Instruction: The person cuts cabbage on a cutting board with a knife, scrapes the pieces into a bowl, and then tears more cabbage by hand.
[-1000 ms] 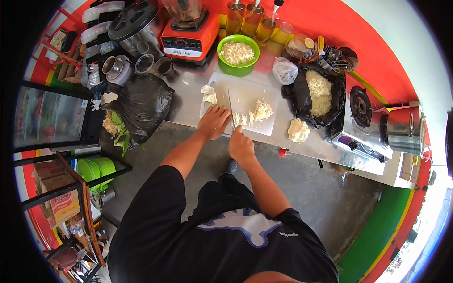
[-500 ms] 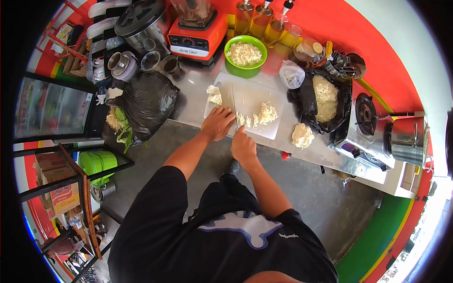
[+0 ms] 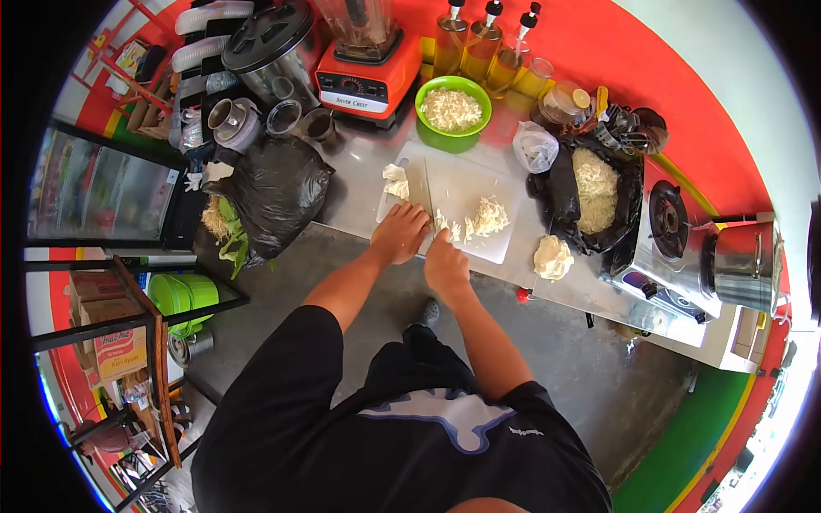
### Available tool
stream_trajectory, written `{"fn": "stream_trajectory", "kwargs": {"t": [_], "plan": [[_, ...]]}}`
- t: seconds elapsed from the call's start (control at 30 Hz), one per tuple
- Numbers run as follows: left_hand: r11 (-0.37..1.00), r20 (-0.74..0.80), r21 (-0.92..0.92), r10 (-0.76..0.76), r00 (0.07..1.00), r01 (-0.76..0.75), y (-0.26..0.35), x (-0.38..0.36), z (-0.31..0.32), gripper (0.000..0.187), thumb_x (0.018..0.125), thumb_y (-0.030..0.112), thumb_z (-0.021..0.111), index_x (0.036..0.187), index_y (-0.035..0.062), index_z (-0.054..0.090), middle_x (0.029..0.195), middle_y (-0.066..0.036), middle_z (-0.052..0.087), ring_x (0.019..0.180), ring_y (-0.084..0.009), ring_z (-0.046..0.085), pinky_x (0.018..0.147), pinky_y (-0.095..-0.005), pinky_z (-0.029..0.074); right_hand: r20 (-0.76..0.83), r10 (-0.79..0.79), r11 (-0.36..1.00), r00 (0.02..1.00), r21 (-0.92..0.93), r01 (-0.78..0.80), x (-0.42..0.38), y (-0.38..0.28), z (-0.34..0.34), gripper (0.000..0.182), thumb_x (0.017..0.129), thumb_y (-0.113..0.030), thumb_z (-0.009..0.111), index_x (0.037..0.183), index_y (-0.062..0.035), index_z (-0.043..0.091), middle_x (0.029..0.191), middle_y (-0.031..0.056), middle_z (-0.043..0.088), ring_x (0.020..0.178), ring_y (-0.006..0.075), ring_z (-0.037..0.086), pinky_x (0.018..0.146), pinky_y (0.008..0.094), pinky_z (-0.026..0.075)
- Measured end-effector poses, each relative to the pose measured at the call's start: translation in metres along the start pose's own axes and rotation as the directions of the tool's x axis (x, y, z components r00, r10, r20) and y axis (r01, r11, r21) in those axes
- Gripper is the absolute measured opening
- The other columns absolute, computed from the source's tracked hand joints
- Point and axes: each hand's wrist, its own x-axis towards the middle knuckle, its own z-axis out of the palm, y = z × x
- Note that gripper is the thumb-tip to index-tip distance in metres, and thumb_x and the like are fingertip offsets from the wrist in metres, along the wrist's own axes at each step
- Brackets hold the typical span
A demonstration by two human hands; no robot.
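Note:
My right hand (image 3: 447, 268) is closed around the handle of a kitchen knife (image 3: 418, 182), whose broad blade points away from me over the white cutting board (image 3: 483, 175). Close by on the left, my left hand (image 3: 401, 232) rests with curled fingers at the board's near edge, beside the blade; what lies under the fingers is hidden. Pale pieces that look like cabbage (image 3: 395, 180) sit beyond that hand. To the right of the blade are cut shreds (image 3: 487, 217). A larger pale chunk (image 3: 553, 257) lies on the counter, right of the board.
Behind the board stands a green bowl (image 3: 454, 141) of pale shreds, with a red blender (image 3: 368, 81) and oil bottles (image 3: 483, 43) near it. Black bags flank the board: a bulging one (image 3: 278, 192) left, an open one (image 3: 560, 184) right. Further right is a stove (image 3: 667, 221).
The camera view has shifted slightly, so the counter sits lower and further right. Both hands stay at the board's near edge, the knife still in my right hand.

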Motion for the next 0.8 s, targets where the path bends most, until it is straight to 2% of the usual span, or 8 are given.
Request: {"fn": "stream_trajectory", "kwargs": {"t": [0.03, 0.2, 0.3, 0.6, 0.73, 0.8], "plan": [[1.0, 0.01, 0.014, 0.009, 1.0, -0.009, 0.001, -0.001, -0.002, 0.012, 0.097, 0.018, 0.055, 0.101, 0.0066, 0.056, 0.101, -0.011, 0.054, 0.099, -0.0311, 0.051, 0.088, -0.0428, 0.04, -0.006, -0.009, 0.998, 1.0, 0.06, 0.009, 0.005, 0.0, -0.003, 0.039, 0.09, -0.01, 0.057, 0.12, 0.0107, 0.042, 0.095, 0.0308, 0.071, 0.092, 0.0457, 0.071, 0.081, 0.0509, 0.058], [0.999, -0.009, 0.052, -0.004, 1.0, 0.005, 0.003, 0.001, 0.0, 0.013, 0.096, 0.018, 0.055, 0.101, 0.0063, 0.056, 0.102, -0.011, 0.054, 0.099, -0.0308, 0.051, 0.088, -0.0428, 0.04, -0.019, -0.032, 0.999, 0.999, 0.003, 0.032, -0.015, 0.003, -0.007, 0.038, 0.089, -0.009, 0.058, 0.118, 0.0102, 0.042, 0.091, 0.0288, 0.071, 0.09, 0.0454, 0.071, 0.08, 0.0485, 0.059], [0.999, -0.003, 0.047, -0.014, 1.0, 0.014, 0.007, -0.001, 0.0, 0.013, 0.097, 0.018, 0.054, 0.101, 0.0062, 0.057, 0.103, -0.01, 0.054, 0.1, -0.0307, 0.05, 0.089, -0.0426, 0.04, 0.02, -0.026, 0.993, 0.999, -0.113, 0.028, -0.03, 0.0, -0.005, 0.032, 0.091, -0.009, 0.06, 0.115, 0.0065, 0.045, 0.088, 0.0224, 0.073, 0.087, 0.0386, 0.074, 0.075, 0.0435, 0.061], [0.998, 0.011, 0.066, -0.014, 1.0, 0.013, 0.006, -0.001, 0.0, 0.013, 0.097, 0.018, 0.053, 0.101, 0.0064, 0.057, 0.103, -0.01, 0.053, 0.099, -0.0307, 0.05, 0.089, -0.0428, 0.04, 0.087, -0.027, 0.995, 0.996, -0.095, 0.035, -0.034, -0.002, -0.012, 0.034, 0.09, -0.009, 0.062, 0.113, 0.0066, 0.044, 0.092, 0.025, 0.073, 0.089, 0.0405, 0.074, 0.076, 0.0438, 0.061], [1.0, -0.001, -0.001, -0.008, 1.0, 0.008, 0.002, -0.001, -0.001, 0.013, 0.097, 0.018, 0.053, 0.1, 0.0062, 0.057, 0.102, -0.011, 0.053, 0.098, -0.0306, 0.05, 0.089, -0.0429, 0.039, 0.04, -0.029, 0.992, 0.999, -0.119, 0.034, -0.027, 0.0, 0.006, 0.035, 0.089, -0.009, 0.063, 0.114, 0.0064, 0.044, 0.092, 0.0251, 0.072, 0.089, 0.0398, 0.074, 0.076, 0.0444, 0.061], [1.0, -0.005, 0.012, -0.004, 1.0, 0.004, 0.002, -0.001, -0.001, 0.013, 0.096, 0.018, 0.054, 0.1, 0.006, 0.057, 0.102, -0.011, 0.053, 0.098, -0.0307, 0.05, 0.088, -0.0428, 0.039, 0.011, -0.02, 0.998, 1.0, -0.062, 0.021, -0.011, -0.003, 0.005, 0.035, 0.088, -0.009, 0.063, 0.114, 0.0066, 0.044, 0.093, 0.0259, 0.072, 0.092, 0.0395, 0.074, 0.078, 0.0452, 0.061]]}}
